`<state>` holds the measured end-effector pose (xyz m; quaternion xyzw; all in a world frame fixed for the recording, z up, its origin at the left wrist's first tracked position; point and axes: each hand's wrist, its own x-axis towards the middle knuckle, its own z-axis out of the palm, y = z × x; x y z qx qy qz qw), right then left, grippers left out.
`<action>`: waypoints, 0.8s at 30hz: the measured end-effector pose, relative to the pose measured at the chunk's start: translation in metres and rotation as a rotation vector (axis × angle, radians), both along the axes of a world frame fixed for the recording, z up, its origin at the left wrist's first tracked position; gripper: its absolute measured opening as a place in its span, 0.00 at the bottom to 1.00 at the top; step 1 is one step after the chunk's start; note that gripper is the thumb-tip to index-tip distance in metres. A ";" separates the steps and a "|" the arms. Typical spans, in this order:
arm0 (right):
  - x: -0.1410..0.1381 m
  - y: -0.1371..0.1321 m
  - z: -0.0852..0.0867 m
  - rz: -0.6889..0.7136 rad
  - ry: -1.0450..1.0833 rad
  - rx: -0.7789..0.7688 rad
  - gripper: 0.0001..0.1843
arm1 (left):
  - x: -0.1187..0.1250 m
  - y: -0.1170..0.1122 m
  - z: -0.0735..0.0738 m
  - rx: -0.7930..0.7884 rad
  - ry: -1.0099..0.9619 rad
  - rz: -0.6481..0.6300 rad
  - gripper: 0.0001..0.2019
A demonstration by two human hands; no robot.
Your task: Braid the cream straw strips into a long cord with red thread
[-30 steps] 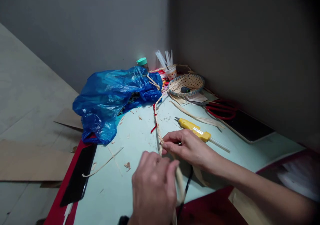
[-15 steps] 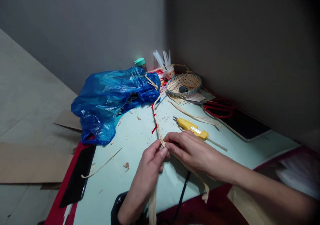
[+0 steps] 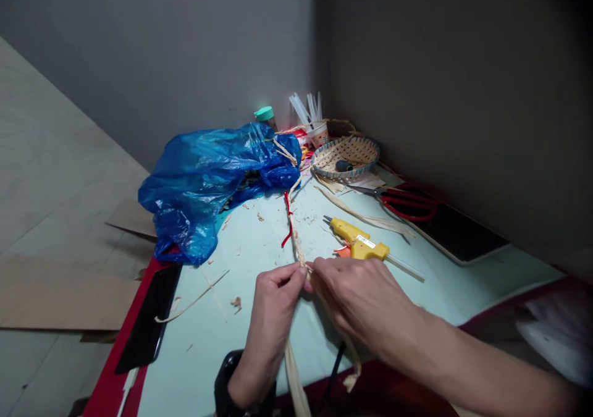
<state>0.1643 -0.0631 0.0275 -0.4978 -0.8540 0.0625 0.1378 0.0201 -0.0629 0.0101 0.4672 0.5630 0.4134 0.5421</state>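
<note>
Braid (image 3: 297, 246) stays pinched in left hand (image 3: 273, 299) and right hand (image 3: 356, 296) grips; glue gun (image 3: 360, 246) tipped.

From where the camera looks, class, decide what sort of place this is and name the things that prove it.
Probably a craft corner for weaving: a braided straw strip pinched between left hand and right hand, a small woven basket and a yellow glue gun.
</note>
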 end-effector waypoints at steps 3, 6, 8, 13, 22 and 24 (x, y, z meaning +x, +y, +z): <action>-0.010 -0.014 -0.009 0.005 -0.038 0.185 0.12 | 0.000 -0.001 -0.003 -0.029 -0.063 0.026 0.12; -0.021 -0.024 -0.025 0.043 -0.061 0.350 0.14 | -0.002 -0.004 -0.005 -0.066 -0.112 0.021 0.16; -0.023 -0.026 -0.034 0.093 -0.075 0.385 0.15 | -0.006 -0.005 -0.006 -0.069 -0.130 -0.007 0.17; -0.010 -0.021 -0.026 0.144 0.169 0.241 0.05 | -0.012 -0.005 -0.005 -0.012 -0.105 -0.021 0.16; -0.005 0.010 -0.003 0.071 0.544 -0.393 0.12 | -0.010 -0.005 -0.004 -0.023 -0.245 -0.032 0.11; -0.007 0.015 -0.007 0.066 0.587 -0.436 0.14 | -0.012 -0.006 -0.004 -0.028 -0.243 -0.052 0.10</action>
